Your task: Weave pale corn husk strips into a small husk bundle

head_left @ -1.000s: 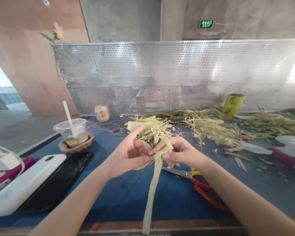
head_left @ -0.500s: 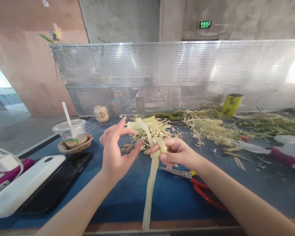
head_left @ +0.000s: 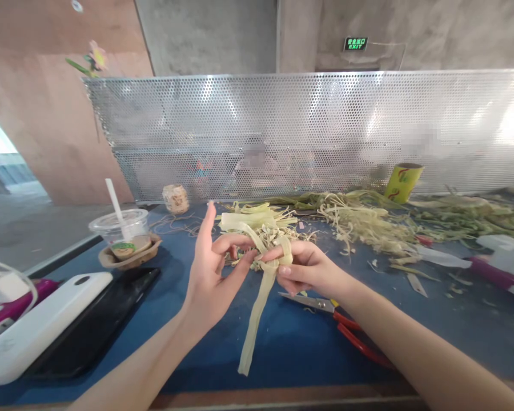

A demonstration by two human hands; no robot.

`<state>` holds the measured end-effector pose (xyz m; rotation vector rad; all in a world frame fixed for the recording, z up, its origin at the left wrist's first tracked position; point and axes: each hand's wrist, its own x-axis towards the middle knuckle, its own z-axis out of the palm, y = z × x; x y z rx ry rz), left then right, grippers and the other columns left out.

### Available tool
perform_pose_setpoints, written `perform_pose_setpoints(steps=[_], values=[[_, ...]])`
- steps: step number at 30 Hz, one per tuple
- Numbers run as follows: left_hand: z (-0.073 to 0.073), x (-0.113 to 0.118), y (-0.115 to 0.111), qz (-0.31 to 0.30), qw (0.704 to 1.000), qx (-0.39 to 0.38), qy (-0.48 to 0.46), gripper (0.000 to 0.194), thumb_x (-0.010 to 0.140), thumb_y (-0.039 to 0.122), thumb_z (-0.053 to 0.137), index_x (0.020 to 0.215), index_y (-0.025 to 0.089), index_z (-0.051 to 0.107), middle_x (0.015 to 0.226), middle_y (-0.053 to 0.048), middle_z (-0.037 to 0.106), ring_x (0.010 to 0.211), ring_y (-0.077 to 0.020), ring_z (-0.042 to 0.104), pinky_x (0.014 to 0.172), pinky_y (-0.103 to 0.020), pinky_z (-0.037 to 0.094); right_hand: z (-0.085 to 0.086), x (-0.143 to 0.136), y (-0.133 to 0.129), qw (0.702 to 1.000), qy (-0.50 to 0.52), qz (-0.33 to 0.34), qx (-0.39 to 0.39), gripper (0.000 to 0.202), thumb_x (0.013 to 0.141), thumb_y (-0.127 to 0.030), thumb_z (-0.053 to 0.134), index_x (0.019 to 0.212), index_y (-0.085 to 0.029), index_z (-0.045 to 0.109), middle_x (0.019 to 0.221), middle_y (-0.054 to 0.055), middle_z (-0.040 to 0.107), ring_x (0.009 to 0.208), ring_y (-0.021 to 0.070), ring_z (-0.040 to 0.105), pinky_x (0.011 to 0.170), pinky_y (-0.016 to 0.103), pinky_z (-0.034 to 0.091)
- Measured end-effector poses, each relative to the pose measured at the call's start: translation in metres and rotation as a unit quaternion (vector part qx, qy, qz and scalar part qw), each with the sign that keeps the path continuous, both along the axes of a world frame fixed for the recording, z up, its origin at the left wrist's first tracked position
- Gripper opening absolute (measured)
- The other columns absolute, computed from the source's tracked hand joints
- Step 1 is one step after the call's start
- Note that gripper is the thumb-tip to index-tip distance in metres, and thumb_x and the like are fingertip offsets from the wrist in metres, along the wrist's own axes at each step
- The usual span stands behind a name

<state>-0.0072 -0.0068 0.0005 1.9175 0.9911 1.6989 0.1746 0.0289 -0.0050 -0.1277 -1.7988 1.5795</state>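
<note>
Right hand [head_left: 303, 267] pinches pale leaf strip [head_left: 256, 319]. Left hand [head_left: 216, 274] fingertips nearly together at it, hold unclear. Loop formed round right index, not tightened; tail hanging loose.

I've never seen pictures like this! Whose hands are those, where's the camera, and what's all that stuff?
There's no robot here, just a person. The camera sits on that person's head, looking forward and down. The right hand pinches a looped pale strip. The left hand is right beside it; I can't tell whether it grips the strip too. On the blue table lie scissors and plant bits, with a cup at the left and a yellow tube at the back.
</note>
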Motion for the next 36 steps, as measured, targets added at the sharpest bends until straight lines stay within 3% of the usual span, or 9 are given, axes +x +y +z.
perform_pose_setpoints(steps=[4,8,10,15,17,21,26,31,36], values=[[0.001,0.001,0.002,-0.018,1.0,0.014,0.014,0.085,0.077,0.022,0.061,0.143,0.023,0.006,0.072,0.002,0.057,0.072,-0.0143,0.05,0.071,-0.03,0.042,0.001,0.0,-0.001,1.0,0.016,0.016,-0.009,0.023,0.086,-0.022,0.054,0.107,-0.025,0.063,0.053,-0.006,0.053,0.038,0.0005,0.033,0.037,0.013,0.025],[-0.001,0.001,0.005,0.038,0.996,0.08,0.031,0.09,0.071,0.02,0.066,0.143,0.023,0.011,0.081,0.0,0.055,0.073,-0.0139,0.049,0.069,-0.029,0.042,0.001,-0.001,-0.003,0.999,0.016,0.017,-0.029,0.023,0.085,-0.022,0.055,0.106,-0.025,0.064,0.053,-0.006,0.053,0.037,0.0002,0.031,0.035,0.012,0.022],[-0.001,-0.002,0.005,0.069,0.986,0.145,0.053,0.093,0.068,0.017,0.068,0.142,0.025,0.013,0.087,-0.002,0.057,0.082,-0.0162,0.052,0.076,-0.031,0.042,0.001,-0.002,-0.003,0.999,0.009,0.025,-0.03,0.023,0.085,-0.022,0.055,0.106,-0.024,0.064,0.053,-0.006,0.052,0.037,0.0004,0.032,0.035,0.013,0.022],[0.0,-0.006,0.001,0.033,0.975,0.191,0.112,0.094,0.072,0.007,0.062,0.143,0.029,0.004,0.072,0.003,0.065,0.086,-0.0193,0.057,0.092,-0.041,0.037,0.002,-0.002,-0.002,0.999,-0.011,0.023,-0.038,0.021,0.084,-0.023,0.057,0.103,-0.021,0.065,0.051,-0.005,0.052,0.037,0.0007,0.032,0.036,0.014,0.022],[0.003,-0.007,-0.001,0.011,0.983,0.16,0.092,0.09,0.073,0.007,0.062,0.143,0.029,0.009,0.069,0.004,0.064,0.081,-0.018,0.058,0.088,-0.04,0.041,0.002,0.0,0.0,0.999,-0.008,0.014,-0.042,0.021,0.084,-0.023,0.057,0.102,-0.021,0.065,0.05,-0.006,0.051,0.035,0.0003,0.03,0.035,0.013,0.021],[0.013,-0.01,-0.005,-0.042,0.999,-0.014,0.006,0.071,0.077,0.014,0.06,0.137,0.027,0.024,0.071,0.003,0.059,0.065,-0.0122,0.056,0.066,-0.028,0.048,0.001,0.001,0.005,0.998,0.032,-0.03,-0.045,0.018,0.082,-0.025,0.059,0.098,-0.023,0.067,0.043,-0.008,0.044,0.035,0.0014,0.033,0.037,0.014,0.024],[0.019,-0.01,-0.007,-0.205,0.961,-0.185,-0.025,0.062,0.08,0.018,0.055,0.133,0.028,0.025,0.09,-0.002,0.059,0.07,-0.0123,0.06,0.062,-0.026,0.048,0.0,-0.003,0.006,0.996,-0.01,-0.074,-0.04,0.017,0.081,-0.026,0.06,0.095,-0.021,0.067,0.042,-0.008,0.044,0.035,0.0015,0.032,0.036,0.014,0.023],[0.017,-0.004,-0.003,-0.163,0.959,-0.229,-0.03,0.077,0.076,0.025,0.063,0.138,0.028,0.017,0.096,-0.004,0.062,0.058,-0.0084,0.055,0.051,-0.022,0.045,0.003,-0.004,0.003,0.995,-0.069,-0.067,-0.032,0.034,0.082,-0.037,0.056,0.109,-0.017,0.062,0.049,-0.006,0.05,0.035,0.0017,0.032,0.034,0.015,0.022],[0.017,-0.004,0.001,-0.18,0.943,-0.279,-0.002,0.085,0.074,0.029,0.065,0.14,0.02,0.01,0.069,0.002,0.061,0.049,-0.0091,0.052,0.046,-0.023,0.042,0.004,-0.002,0.003,0.988,-0.086,-0.13,0.003,0.037,0.083,-0.04,0.055,0.111,-0.018,0.062,0.063,-0.002,0.053,0.047,0.0036,0.038,0.042,0.018,0.03]])
